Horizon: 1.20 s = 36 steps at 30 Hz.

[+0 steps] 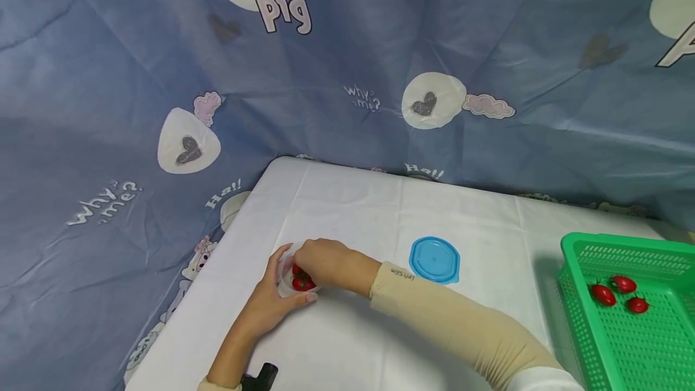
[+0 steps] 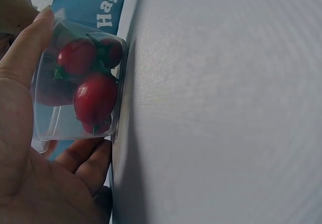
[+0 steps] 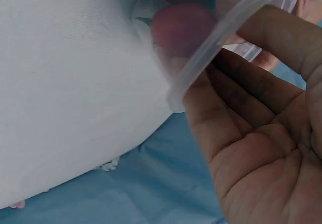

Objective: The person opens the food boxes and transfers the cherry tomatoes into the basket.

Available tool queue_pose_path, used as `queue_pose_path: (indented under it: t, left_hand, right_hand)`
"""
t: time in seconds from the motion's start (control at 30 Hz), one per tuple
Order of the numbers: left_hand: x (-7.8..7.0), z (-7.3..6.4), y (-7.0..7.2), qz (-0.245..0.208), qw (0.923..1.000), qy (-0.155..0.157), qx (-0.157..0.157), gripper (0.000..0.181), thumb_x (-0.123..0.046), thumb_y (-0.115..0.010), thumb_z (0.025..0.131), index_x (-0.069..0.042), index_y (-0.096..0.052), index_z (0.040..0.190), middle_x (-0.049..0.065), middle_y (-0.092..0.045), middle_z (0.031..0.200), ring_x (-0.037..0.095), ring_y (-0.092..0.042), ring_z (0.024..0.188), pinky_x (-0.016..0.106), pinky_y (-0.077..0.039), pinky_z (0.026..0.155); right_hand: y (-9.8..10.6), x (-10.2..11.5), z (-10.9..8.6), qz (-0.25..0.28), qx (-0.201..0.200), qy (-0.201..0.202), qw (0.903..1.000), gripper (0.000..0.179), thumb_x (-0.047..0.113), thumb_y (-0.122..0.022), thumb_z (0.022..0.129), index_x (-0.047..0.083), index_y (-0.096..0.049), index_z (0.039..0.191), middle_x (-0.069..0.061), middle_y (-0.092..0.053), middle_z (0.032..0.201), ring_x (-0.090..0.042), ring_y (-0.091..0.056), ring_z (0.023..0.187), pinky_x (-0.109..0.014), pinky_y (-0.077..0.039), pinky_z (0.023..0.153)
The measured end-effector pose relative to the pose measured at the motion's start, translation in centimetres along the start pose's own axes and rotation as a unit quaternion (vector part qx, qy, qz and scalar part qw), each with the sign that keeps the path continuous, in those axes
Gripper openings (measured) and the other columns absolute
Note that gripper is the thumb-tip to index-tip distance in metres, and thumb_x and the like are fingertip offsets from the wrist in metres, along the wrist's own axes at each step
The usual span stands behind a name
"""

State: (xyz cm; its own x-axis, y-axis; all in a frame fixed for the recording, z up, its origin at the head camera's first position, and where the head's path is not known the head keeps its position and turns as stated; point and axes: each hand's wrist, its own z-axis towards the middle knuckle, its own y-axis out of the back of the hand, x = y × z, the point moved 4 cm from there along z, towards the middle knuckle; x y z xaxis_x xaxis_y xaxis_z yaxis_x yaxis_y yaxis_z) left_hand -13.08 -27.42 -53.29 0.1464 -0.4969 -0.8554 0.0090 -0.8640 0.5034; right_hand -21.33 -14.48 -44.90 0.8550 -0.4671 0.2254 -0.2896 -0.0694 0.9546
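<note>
My left hand [image 1: 266,309] grips a small clear plastic container [image 2: 64,128] that stands on the white cloth. The thumb lies along one side and the fingers curl round the other. Several small red tomatoes [image 2: 95,99] with green stems are inside, seen through its wall. From above, my right hand [image 1: 332,265] reaches into the container. Its fingers pass inside the rim [image 3: 221,40] close to a tomato [image 3: 178,28] in the right wrist view. The fingertips are hidden, so whether they pinch a tomato cannot be seen.
A blue lid [image 1: 434,260] lies on the white tablecloth [image 1: 347,198], beyond the right forearm. On the right stands a green perforated basket [image 1: 589,333] with 3 tomatoes [image 1: 623,284] in it. A blue printed cloth [image 1: 336,131] hangs behind and left of the table.
</note>
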Motion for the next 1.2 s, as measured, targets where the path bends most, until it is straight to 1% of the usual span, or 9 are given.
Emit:
queue_pose_path:
  t: [0.23, 0.4, 0.57, 0.73, 0.8, 0.9, 1.07, 1.13, 1.2]
  left_hand:
    - [0.2, 0.0, 0.0, 0.003, 0.9999, 0.015, -0.002, 0.113, -0.047, -0.092, 0.078, -0.038, -0.019, 0.164, 0.012, -0.044, 0.159, 0.037, -0.05, 0.139, 0.065, -0.039, 0.109]
    - [0.4, -0.2, 0.0, 0.002, 0.9998, 0.021, 0.0, 0.113, -0.047, -0.091, 0.08, -0.037, -0.018, 0.165, 0.012, -0.042, 0.161, 0.038, -0.05, 0.139, 0.066, -0.038, 0.109]
    - [0.4, -0.3, 0.0, 0.003, 0.9999, 0.016, 0.001, 0.113, -0.047, -0.091, 0.08, -0.037, -0.017, 0.165, 0.013, -0.044, 0.159, 0.037, -0.051, 0.139, 0.065, -0.039, 0.11]
    - [0.1, -0.1, -0.1, 0.002, 1.0, 0.003, -0.001, 0.112, -0.045, -0.091, 0.081, -0.036, -0.018, 0.165, 0.012, -0.037, 0.165, 0.041, -0.039, 0.148, 0.07, -0.03, 0.114]
    - [0.0, 0.0, -0.1, -0.004, 1.0, 0.001, 0.002, 0.112, -0.044, -0.091, 0.081, -0.036, -0.018, 0.165, 0.011, -0.037, 0.165, 0.04, -0.038, 0.148, 0.069, -0.029, 0.115]
    - [-0.1, 0.0, -0.1, -0.015, 0.9999, 0.0, 0.007, 0.112, -0.043, -0.09, 0.082, -0.036, -0.016, 0.166, 0.011, -0.041, 0.162, 0.039, -0.041, 0.147, 0.068, -0.031, 0.115]
    - [0.0, 0.0, -0.1, -0.042, 0.9988, -0.021, 0.015, 0.112, -0.031, -0.09, 0.085, -0.031, -0.013, 0.167, 0.009, -0.047, 0.158, 0.034, -0.046, 0.143, 0.063, -0.034, 0.114]
    - [0.0, 0.1, -0.1, -0.047, 0.9983, -0.029, 0.016, 0.112, -0.026, -0.09, 0.085, -0.029, -0.014, 0.167, 0.01, -0.047, 0.158, 0.033, -0.047, 0.142, 0.061, -0.035, 0.114]
    - [0.1, 0.1, -0.1, -0.046, 0.9984, -0.028, 0.017, 0.112, -0.027, -0.09, 0.085, -0.028, -0.013, 0.167, 0.01, -0.046, 0.159, 0.034, -0.047, 0.143, 0.061, -0.035, 0.114]
  right_hand:
    - [0.0, -1.1, -0.1, 0.093, -0.008, -0.008, 0.9956, 0.018, 0.006, -0.077, 0.093, 0.01, -0.077, 0.11, 0.006, -0.067, 0.082, -0.007, -0.056, 0.069, -0.02, -0.048, 0.061]
    - [-0.2, -1.8, -0.1, 0.192, -0.027, 0.016, 0.981, 0.007, 0.014, -0.073, 0.098, 0.007, -0.075, 0.1, 0.011, -0.064, 0.077, -0.003, -0.056, 0.069, -0.016, -0.047, 0.062]
    - [-0.1, -2.3, -0.3, 0.27, -0.036, 0.046, 0.9612, 0.031, 0.028, -0.059, 0.108, 0.006, -0.075, 0.092, 0.009, -0.062, 0.07, -0.003, -0.054, 0.064, -0.018, -0.046, 0.06]
    - [-0.1, -2.6, -0.3, 0.304, -0.02, 0.037, 0.9519, 0.055, 0.044, -0.039, 0.112, 0.007, -0.078, 0.101, 0.004, -0.071, 0.084, -0.005, -0.061, 0.075, -0.021, -0.051, 0.07]
    - [-0.2, -2.4, -0.2, 0.297, -0.009, 0.033, 0.9542, 0.059, 0.048, -0.035, 0.112, 0.008, -0.078, 0.109, 0.005, -0.071, 0.088, -0.005, -0.063, 0.08, -0.022, -0.052, 0.074]
    - [-0.4, -1.8, 0.1, 0.261, 0.006, 0.036, 0.9645, 0.06, 0.053, -0.033, 0.112, 0.012, -0.077, 0.113, 0.008, -0.067, 0.083, -0.006, -0.062, 0.081, -0.024, -0.05, 0.075]
    - [-1.1, -0.4, 0.2, 0.153, 0.018, 0.047, 0.987, 0.057, 0.065, -0.036, 0.108, 0.02, -0.071, 0.104, 0.013, -0.062, 0.076, -0.007, -0.061, 0.08, -0.03, -0.051, 0.079]
    - [-1.3, 0.0, 0.2, 0.135, 0.016, 0.051, 0.9893, 0.056, 0.068, -0.038, 0.106, 0.022, -0.07, 0.101, 0.014, -0.062, 0.077, -0.007, -0.061, 0.08, -0.03, -0.051, 0.078]
    - [-1.3, 0.0, 0.1, 0.146, 0.016, 0.053, 0.9878, 0.053, 0.068, -0.042, 0.105, 0.023, -0.069, 0.1, 0.015, -0.062, 0.078, -0.005, -0.06, 0.08, -0.027, -0.05, 0.077]
